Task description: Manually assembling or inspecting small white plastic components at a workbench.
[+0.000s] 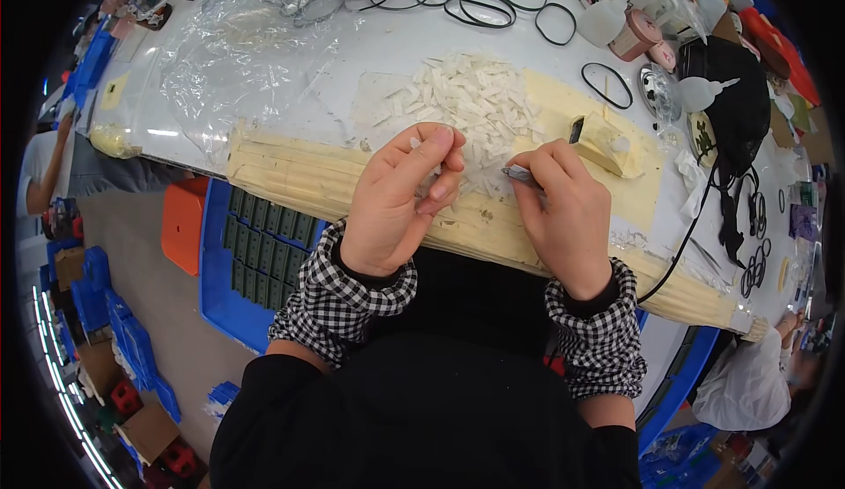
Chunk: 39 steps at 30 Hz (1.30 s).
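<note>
Both hands are raised over the padded near edge of the table. My left hand (396, 198) is closed, thumb against the bent fingers, and a sliver of a small white piece (415, 142) shows beside them. My right hand (568, 212) pinches a small grey blade-like piece (519, 173), its tip pointing left towards the other hand; the fingers hide the rest. Just beyond the hands lies a loose pile of small white strips (480, 93), heaped on the table. The hands are apart from each other.
Cream padding (299, 168) runs along the table's edge. Black rubber rings (480, 9) and clear plastic film (238, 58) lie farther back. At right are a yellow taped block (609, 147), a squeeze bottle (700, 93) and a black cable (682, 256). A blue crate (211, 286) holds dark parts below left.
</note>
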Available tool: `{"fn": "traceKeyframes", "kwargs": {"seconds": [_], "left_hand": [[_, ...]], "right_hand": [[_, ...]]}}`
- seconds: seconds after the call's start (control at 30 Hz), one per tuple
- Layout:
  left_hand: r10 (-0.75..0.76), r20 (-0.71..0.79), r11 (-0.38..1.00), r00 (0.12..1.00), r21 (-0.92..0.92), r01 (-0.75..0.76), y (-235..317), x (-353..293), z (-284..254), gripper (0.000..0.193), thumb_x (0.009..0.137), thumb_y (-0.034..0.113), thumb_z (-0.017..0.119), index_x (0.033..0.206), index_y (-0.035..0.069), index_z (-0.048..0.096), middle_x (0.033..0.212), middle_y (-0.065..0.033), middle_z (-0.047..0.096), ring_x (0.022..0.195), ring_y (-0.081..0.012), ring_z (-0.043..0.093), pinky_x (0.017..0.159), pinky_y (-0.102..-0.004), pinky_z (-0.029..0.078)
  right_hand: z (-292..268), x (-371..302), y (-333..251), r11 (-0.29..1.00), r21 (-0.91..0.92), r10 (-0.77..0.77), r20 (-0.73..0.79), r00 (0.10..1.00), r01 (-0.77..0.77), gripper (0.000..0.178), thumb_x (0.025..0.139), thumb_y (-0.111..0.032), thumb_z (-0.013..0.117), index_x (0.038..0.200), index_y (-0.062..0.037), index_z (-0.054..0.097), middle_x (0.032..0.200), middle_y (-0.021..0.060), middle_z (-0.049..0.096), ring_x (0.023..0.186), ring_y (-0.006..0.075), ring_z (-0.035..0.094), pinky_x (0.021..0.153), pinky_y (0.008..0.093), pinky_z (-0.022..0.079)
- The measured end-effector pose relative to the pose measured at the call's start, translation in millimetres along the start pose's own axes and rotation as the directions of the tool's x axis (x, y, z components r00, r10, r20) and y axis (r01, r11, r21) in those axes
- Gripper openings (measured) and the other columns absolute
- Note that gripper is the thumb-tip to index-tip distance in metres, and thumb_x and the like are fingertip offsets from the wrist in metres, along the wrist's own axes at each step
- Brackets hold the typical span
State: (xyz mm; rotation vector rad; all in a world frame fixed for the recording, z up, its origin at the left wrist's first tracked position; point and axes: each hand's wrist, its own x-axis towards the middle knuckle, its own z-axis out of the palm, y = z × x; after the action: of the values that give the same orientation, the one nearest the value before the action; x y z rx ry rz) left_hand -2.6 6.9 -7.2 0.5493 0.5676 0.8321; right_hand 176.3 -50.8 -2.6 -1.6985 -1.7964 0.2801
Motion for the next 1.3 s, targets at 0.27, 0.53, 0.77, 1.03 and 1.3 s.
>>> {"fn": "traceKeyframes", "kwargs": {"seconds": [0.27,0.53,0.77,1.03,1.3], "left_hand": [[0.018,-0.027,0.999,0.999,0.042,-0.017,0,0,2,0.019,0.097,0.015,0.053,0.106,-0.001,0.055,0.080,0.0009,0.055,0.060,-0.0022,0.041,0.050,-0.0165,0.029],[0.025,-0.048,0.992,0.999,0.122,-0.019,1,-2,4,0.022,0.095,0.016,0.057,0.107,-0.002,0.058,0.079,0.0019,0.053,0.060,-0.0018,0.039,0.051,-0.0165,0.030],[-0.078,0.051,0.985,0.996,0.157,0.069,-5,-5,17,0.019,0.095,0.016,0.058,0.105,0.000,0.057,0.075,0.0036,0.049,0.062,-0.0030,0.037,0.057,-0.0180,0.031],[-0.195,0.217,0.981,0.957,0.021,0.195,-9,-3,9,0.020,0.098,0.023,0.052,0.097,0.003,0.053,0.076,0.0032,0.048,0.060,-0.0010,0.036,0.055,-0.0169,0.030],[-0.254,0.341,0.961,0.905,-0.019,0.277,-6,-2,5,0.019,0.099,0.022,0.050,0.087,0.007,0.050,0.077,0.0038,0.046,0.057,-0.0012,0.035,0.051,-0.0167,0.028]], "right_hand": [[3,-1,-3,0.996,-0.075,-0.046,0.009,0.999,0.046,0.016,0.073,-0.005,0.068,0.087,-0.0089,0.062,0.082,0.0035,0.055,0.063,0.0237,0.060,0.053,0.0327,0.046],[-2,0,-2,0.991,0.130,0.018,-0.037,0.999,-0.013,0.011,0.076,-0.001,0.068,0.085,-0.0047,0.063,0.080,0.0058,0.058,0.061,0.0194,0.058,0.054,0.0291,0.044],[-22,4,-25,0.808,0.542,0.224,0.081,0.971,-0.231,0.008,0.084,-0.007,0.069,0.084,-0.0007,0.064,0.075,0.0021,0.055,0.061,0.0065,0.047,0.051,0.0201,0.036],[-27,1,-24,0.926,0.376,-0.016,0.066,0.998,-0.010,0.022,0.081,-0.021,0.073,0.087,-0.0050,0.060,0.071,0.0039,0.056,0.057,0.0145,0.053,0.049,0.0268,0.040],[-21,-2,-20,0.989,-0.010,-0.150,0.033,0.988,0.150,0.034,0.081,-0.038,0.068,0.077,-0.0086,0.052,0.064,0.0040,0.051,0.055,0.0218,0.055,0.047,0.0325,0.042]]}}
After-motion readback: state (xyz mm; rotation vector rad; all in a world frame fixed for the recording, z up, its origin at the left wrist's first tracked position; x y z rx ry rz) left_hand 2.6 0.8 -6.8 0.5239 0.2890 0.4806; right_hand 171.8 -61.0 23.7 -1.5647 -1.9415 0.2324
